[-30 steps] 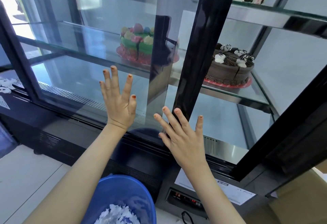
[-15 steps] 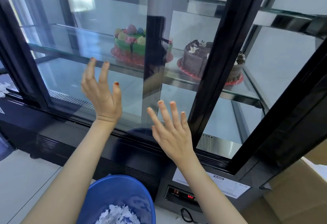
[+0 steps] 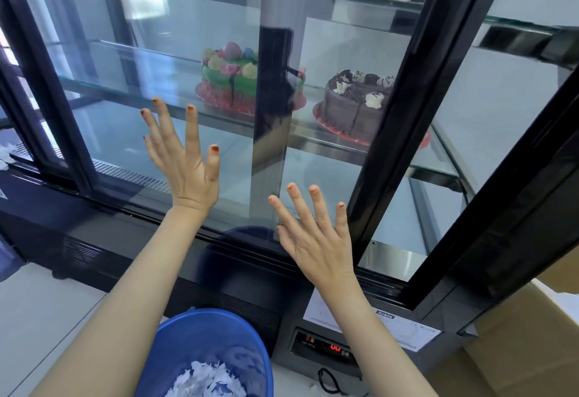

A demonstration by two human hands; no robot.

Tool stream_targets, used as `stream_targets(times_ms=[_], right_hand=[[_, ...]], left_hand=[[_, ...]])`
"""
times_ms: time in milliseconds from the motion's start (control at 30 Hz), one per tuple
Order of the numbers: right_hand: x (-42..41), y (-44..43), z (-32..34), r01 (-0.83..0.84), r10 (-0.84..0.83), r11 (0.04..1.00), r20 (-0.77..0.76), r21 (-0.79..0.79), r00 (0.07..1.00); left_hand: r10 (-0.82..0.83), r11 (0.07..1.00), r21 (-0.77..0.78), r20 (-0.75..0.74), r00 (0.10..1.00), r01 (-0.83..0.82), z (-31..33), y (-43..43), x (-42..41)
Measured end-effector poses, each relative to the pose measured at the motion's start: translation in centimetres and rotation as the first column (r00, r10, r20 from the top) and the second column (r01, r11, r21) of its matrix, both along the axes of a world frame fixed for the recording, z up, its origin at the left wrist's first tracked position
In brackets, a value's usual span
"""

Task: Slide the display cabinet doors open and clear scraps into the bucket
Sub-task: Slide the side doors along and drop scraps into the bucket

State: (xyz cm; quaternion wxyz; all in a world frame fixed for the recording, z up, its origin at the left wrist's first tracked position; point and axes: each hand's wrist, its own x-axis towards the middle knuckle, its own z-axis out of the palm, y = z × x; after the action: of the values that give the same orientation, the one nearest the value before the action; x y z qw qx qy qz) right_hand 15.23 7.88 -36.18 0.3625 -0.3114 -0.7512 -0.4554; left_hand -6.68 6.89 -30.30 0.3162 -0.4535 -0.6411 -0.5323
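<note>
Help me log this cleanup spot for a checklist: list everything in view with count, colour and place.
display cabinet: one, black frame and glass, fills the view
green cake: one, green and pink, middle shelf, left
chocolate cake: one, brown, middle shelf, right of the green cake
bucket: one, blue, floor below the cabinet
paper scraps: a heap, white, in the bucket
loose scraps: a few, white, cabinet ledge, far left
temperature display: one, red digits, cabinet base
label: one, white, cabinet base
cardboard box: one, brown, lower right
left hand: fingers spread, at the glass
right hand: fingers spread, lower, beside the black door frame
</note>
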Motion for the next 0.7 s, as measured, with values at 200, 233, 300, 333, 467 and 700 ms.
stream_targets(times_ms=[200, 233, 300, 333, 467, 700], right_hand=[[1.3, 0.2, -0.1, -0.002, 0.002, 1.0, -0.007, 0.014, 1.0], [1.6, 0.2, -0.1, -0.001, 0.001, 1.0, -0.007, 0.017, 1.0], [2.1, 0.3, -0.1, 0.004, -0.004, 1.0, -0.005, 0.022, 1.0], [2.4, 0.2, -0.1, 0.008, -0.008, 1.0, -0.006, 0.022, 1.0], [3.4, 0.2, -0.1, 0.023, -0.023, 1.0, -0.006, 0.019, 1.0], [4.7, 0.4, -0.1, 0.032, -0.032, 0.999, -0.003, 0.025, 0.999]], left_hand=[[-0.036, 0.999, -0.017, 0.012, 0.999, 0.036, 0.0, 0.0, 1.2], [-0.038, 0.999, -0.018, 0.017, 0.999, 0.038, 0.0, 0.0, 1.5], [-0.041, 0.999, -0.021, 0.028, 0.999, 0.041, 0.0, -0.1, 2.1], [-0.042, 0.999, -0.022, 0.03, 0.999, 0.043, 0.0, -0.1, 2.4], [-0.061, 0.998, -0.025, 0.028, 0.998, 0.062, 0.1, -0.2, 3.4], [-0.075, 0.997, -0.026, 0.026, 0.997, 0.075, 0.1, -0.2, 4.8]])
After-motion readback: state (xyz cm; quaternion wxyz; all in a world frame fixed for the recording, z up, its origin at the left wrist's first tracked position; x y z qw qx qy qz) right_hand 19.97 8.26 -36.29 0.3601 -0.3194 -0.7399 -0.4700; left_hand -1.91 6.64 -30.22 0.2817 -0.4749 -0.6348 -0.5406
